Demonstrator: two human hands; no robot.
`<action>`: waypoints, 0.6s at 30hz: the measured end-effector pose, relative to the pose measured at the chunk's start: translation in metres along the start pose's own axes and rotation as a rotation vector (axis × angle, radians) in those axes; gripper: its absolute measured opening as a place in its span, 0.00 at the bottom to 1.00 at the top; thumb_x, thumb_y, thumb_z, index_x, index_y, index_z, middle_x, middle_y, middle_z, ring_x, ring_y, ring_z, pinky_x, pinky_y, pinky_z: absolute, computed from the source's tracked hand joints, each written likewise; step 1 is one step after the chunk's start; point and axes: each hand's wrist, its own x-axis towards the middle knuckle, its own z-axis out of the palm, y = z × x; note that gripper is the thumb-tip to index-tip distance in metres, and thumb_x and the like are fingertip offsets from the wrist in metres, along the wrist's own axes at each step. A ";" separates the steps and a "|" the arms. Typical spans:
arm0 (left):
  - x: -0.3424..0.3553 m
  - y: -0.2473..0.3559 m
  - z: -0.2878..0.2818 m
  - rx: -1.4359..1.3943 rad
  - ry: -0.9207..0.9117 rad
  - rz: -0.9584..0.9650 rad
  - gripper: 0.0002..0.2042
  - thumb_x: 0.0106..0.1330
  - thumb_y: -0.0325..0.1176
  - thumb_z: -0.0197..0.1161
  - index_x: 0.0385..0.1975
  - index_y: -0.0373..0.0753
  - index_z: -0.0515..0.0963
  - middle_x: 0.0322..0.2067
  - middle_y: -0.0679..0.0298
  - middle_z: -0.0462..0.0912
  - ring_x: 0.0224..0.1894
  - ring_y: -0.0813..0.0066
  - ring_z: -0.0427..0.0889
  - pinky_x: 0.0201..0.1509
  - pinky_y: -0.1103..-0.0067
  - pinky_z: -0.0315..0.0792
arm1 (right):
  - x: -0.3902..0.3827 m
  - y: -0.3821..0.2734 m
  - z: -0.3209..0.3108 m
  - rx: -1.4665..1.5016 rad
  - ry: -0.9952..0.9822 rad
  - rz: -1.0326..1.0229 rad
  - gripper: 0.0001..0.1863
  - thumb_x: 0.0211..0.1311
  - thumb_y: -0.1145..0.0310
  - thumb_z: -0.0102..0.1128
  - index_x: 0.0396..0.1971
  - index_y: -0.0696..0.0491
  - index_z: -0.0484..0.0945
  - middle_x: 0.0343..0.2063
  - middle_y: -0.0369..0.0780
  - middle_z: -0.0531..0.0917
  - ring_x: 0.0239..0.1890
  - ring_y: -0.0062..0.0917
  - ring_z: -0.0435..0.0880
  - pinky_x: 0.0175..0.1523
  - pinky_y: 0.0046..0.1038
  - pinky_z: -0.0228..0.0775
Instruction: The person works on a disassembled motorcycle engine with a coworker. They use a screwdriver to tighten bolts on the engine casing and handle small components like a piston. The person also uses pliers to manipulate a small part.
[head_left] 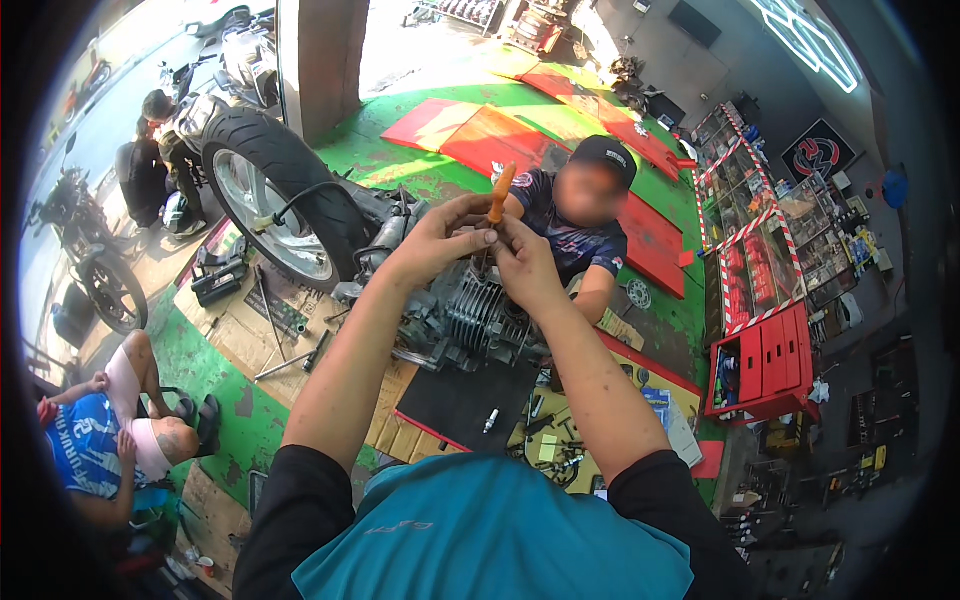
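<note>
Above the engine I hold a screwdriver with an orange handle (502,193), its handle end tilted up and away from me. My left hand (440,243) closes on it from the left, with thumb and fingers at the handle's lower end. From the other side my right hand (527,265) is closed at the same spot, its fingers close against the left ones. The screwdriver's shaft is mostly hidden by my hands. Below them lies the finned motorcycle engine (485,315). A co-worker (565,220) in a dark cap crouches just beyond it, one arm reaching down beside the engine.
Left of the engine stands a large rear wheel (285,200). A spark plug (491,420) lies on a black mat (450,398); several tools (555,430) are to its right. Cardboard (225,335) covers the floor at left. A red cabinet (765,365) stands right; a person sits lower left (95,440).
</note>
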 end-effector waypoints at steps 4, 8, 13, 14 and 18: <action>0.001 0.009 -0.003 0.048 0.018 0.048 0.28 0.69 0.28 0.64 0.67 0.29 0.66 0.60 0.53 0.77 0.60 0.69 0.80 0.61 0.75 0.75 | 0.009 -0.013 -0.004 0.222 0.033 0.064 0.12 0.72 0.75 0.56 0.52 0.58 0.79 0.40 0.40 0.89 0.41 0.23 0.89 0.46 0.26 0.79; 0.007 0.012 -0.012 0.132 0.105 -0.021 0.27 0.66 0.22 0.57 0.68 0.31 0.67 0.60 0.55 0.78 0.61 0.69 0.78 0.67 0.73 0.71 | 0.031 -0.004 -0.003 0.248 0.037 0.049 0.11 0.70 0.74 0.61 0.49 0.59 0.81 0.38 0.40 0.88 0.40 0.23 0.88 0.45 0.24 0.78; 0.015 -0.007 -0.016 0.335 0.158 -0.021 0.25 0.63 0.24 0.58 0.63 0.28 0.71 0.50 0.50 0.85 0.46 0.69 0.87 0.44 0.76 0.81 | 0.036 0.028 0.006 0.079 -0.010 0.100 0.12 0.71 0.77 0.59 0.51 0.62 0.76 0.42 0.39 0.85 0.45 0.21 0.85 0.51 0.25 0.80; 0.016 -0.006 -0.016 0.329 0.135 -0.035 0.25 0.63 0.23 0.58 0.63 0.27 0.71 0.52 0.51 0.83 0.49 0.68 0.85 0.49 0.75 0.80 | 0.035 0.030 0.006 0.076 -0.013 0.103 0.12 0.71 0.77 0.60 0.51 0.62 0.76 0.42 0.40 0.85 0.45 0.22 0.85 0.51 0.25 0.80; 0.016 -0.003 -0.016 0.276 0.103 -0.060 0.24 0.64 0.22 0.58 0.61 0.26 0.72 0.53 0.52 0.82 0.54 0.67 0.84 0.57 0.74 0.78 | 0.031 0.028 0.006 0.108 -0.011 0.130 0.13 0.71 0.73 0.61 0.50 0.62 0.78 0.40 0.40 0.86 0.42 0.22 0.87 0.48 0.25 0.80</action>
